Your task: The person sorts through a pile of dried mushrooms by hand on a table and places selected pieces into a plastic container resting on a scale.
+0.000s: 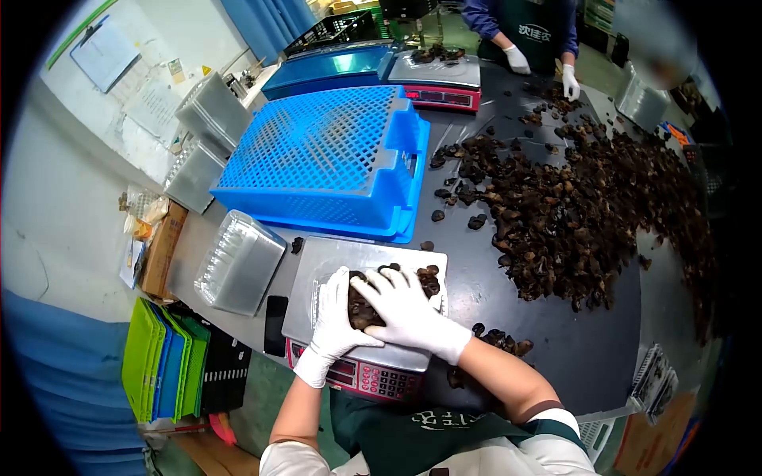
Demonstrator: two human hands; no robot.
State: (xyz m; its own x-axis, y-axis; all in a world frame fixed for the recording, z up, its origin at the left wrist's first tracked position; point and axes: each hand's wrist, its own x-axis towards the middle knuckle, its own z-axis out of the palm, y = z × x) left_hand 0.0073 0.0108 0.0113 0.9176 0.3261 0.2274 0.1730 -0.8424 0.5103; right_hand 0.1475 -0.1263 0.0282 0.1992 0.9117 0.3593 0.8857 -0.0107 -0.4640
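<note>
Both my hands wear white gloves and rest over a clear plastic tray [443,305] of dark brown mushrooms [363,309], which look like wood ear. The tray sits on the metal plate of a red electronic scale [302,305]. My left hand [332,319] lies along the tray's left side, fingers straight and thumb apart. Across the mushrooms my right hand [409,312] spreads its fingers, palm down. Parts of the tray are hidden under the gloves. A small heap of mushrooms [504,343] lies right of the scale.
A large mushroom pile [563,230] covers the table's right side. An upturned blue crate [309,151] stands behind the scale, stacked clear trays [240,262] at left. A phone [275,325] lies beside the scale. Across the table, a gloved co-worker [528,36] stands near a second scale [436,75].
</note>
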